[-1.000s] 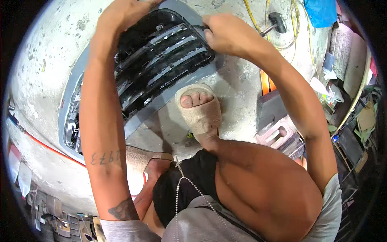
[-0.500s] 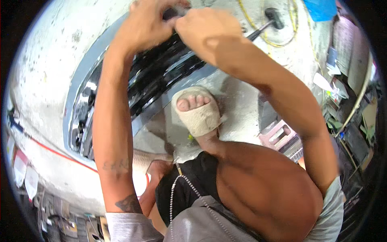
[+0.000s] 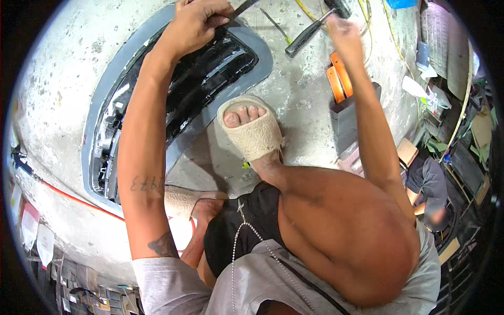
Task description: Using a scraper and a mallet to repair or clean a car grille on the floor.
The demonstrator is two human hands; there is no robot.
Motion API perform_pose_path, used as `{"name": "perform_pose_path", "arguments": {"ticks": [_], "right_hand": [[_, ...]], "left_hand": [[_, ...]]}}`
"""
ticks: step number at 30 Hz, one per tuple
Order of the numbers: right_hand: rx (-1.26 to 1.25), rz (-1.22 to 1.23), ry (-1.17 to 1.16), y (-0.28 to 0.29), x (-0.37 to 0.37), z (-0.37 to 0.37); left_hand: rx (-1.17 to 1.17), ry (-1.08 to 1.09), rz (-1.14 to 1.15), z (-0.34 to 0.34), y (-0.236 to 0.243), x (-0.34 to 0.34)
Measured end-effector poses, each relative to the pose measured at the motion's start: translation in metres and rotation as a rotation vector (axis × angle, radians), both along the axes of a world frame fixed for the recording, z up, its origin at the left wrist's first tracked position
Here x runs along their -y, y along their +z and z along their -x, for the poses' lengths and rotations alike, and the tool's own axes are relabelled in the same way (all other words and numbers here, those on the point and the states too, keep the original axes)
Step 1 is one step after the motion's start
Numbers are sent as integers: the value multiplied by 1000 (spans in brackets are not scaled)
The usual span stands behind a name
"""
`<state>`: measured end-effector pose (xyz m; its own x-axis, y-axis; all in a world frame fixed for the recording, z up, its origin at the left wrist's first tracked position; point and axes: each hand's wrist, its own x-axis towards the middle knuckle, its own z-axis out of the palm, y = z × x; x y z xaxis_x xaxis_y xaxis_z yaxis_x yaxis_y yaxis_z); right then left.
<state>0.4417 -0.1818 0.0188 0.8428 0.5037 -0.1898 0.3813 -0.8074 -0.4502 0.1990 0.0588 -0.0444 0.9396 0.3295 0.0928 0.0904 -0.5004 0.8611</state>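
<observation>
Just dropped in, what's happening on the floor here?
A person squats on a concrete floor over a grey car grille with black slats. The left hand rests on the grille's far edge, pinching a thin dark tool. The right hand is raised beside a black-handled hammer lying on the floor; whether it grips anything is unclear. A sandalled foot sits beside the grille.

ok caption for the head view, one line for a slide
Seated person's left hand on a grey car grille on concrete, right hand raised by a hammer.

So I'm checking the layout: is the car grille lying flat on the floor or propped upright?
Flat: the grille lies face-up on the concrete floor.
</observation>
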Motion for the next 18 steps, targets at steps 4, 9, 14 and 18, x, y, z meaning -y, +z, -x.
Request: {"name": "perform_pose_path", "arguments": {"ticks": [4, 9, 14, 18], "right_hand": [[-191, -164, -148, -59, 7, 2], [-545, -189, -486, -37, -39, 2], [-564, -329, -171, 53, -23, 48], [-192, -545, 276, 153, 3, 84]], "left_hand": [[51, -53, -164, 0, -5, -2], [180, -25, -262, -2, -19, -3], [117, -18, -207, 16, -16, 1], [105, -32, -179, 12, -14, 3]]}}
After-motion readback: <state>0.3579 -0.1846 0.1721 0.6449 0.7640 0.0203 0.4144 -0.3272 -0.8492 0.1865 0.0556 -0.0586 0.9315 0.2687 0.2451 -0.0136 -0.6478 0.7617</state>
